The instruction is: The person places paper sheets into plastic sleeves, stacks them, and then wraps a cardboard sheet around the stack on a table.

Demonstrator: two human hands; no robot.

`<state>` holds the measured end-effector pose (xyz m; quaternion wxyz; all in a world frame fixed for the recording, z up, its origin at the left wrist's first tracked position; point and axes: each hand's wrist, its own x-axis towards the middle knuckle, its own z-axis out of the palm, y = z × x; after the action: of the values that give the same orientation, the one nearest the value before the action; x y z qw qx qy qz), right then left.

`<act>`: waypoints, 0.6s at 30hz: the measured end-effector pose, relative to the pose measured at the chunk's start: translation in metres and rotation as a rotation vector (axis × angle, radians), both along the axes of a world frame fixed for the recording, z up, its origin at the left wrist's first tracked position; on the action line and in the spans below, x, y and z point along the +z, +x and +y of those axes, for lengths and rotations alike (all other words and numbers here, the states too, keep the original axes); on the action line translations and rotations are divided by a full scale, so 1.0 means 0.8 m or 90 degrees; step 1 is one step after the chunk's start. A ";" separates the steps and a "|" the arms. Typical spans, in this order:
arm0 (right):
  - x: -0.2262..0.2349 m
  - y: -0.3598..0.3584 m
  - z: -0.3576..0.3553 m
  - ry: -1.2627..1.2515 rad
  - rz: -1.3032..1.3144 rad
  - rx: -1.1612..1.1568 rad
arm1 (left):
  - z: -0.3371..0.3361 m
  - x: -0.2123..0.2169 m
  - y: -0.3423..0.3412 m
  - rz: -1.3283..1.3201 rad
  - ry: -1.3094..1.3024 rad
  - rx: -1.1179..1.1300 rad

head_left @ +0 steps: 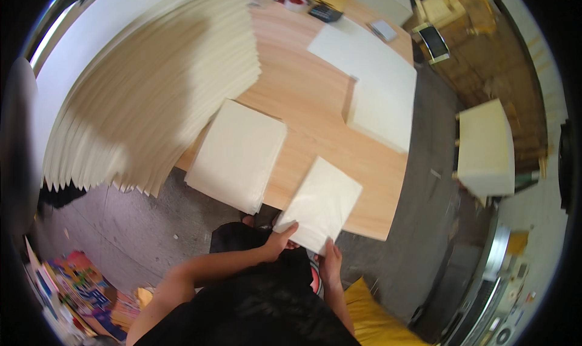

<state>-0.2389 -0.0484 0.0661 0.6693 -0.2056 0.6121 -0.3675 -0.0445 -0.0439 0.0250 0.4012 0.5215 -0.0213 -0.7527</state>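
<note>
A white, slightly glossy rectangular sheet or thin stack of sheets [324, 200] lies tilted over the front edge of the wooden table [309, 97]. My left hand [280, 242] grips its near left corner, thumb on top and fingers underneath. At the near right corner my right hand [330, 262] holds it the same way, thumb on the upper face. Whether it is one folded sheet or several, I cannot tell. Just left of it, a stack of cream paper sheets [239, 154] rests on the table, its near end reaching past the edge.
A tall, fanned pile of cream sheets [151, 91] fills the left side. White sheets [385, 97] lie at the table's right. Tape rolls [296, 4] and a dark box [325, 13] stand at the back. Beyond the floor on the right is a cream-topped stack [486, 147]; a yellow bag [379, 316] lies near me.
</note>
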 end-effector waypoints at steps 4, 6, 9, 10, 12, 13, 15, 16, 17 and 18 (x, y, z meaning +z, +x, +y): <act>0.006 -0.035 0.010 0.076 -0.032 0.101 | 0.007 0.008 0.039 -0.117 -0.125 -0.093; -0.001 -0.032 0.002 0.056 -0.064 0.058 | -0.002 0.065 0.053 -0.356 -0.304 -0.201; 0.038 0.019 -0.037 -0.086 -0.143 0.121 | -0.018 0.140 0.100 -0.649 -0.498 -0.224; 0.044 0.042 -0.051 -0.111 -0.137 0.131 | -0.022 0.163 0.122 -0.699 -0.530 -0.155; 0.061 0.090 -0.080 -0.141 -0.122 0.227 | -0.015 0.192 0.173 -0.759 -0.519 -0.043; 0.071 0.114 -0.095 -0.161 -0.111 0.268 | -0.017 0.211 0.198 -0.775 -0.490 0.016; 0.084 0.165 -0.119 -0.205 0.005 0.375 | -0.022 0.213 0.241 -0.805 -0.408 0.083; 0.073 0.185 -0.123 -0.182 -0.009 0.394 | -0.023 0.206 0.264 -0.850 -0.373 0.061; 0.061 0.208 -0.130 -0.162 -0.025 0.420 | -0.025 0.190 0.288 -0.897 -0.335 0.046; 0.049 0.227 -0.136 -0.139 0.036 0.467 | -0.029 0.167 0.311 -0.929 -0.343 0.040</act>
<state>-0.0575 -0.1573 0.1054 0.7135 -0.4914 0.4729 -0.1607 0.2046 -0.0669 0.1585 0.4199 0.7699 -0.4473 -0.1759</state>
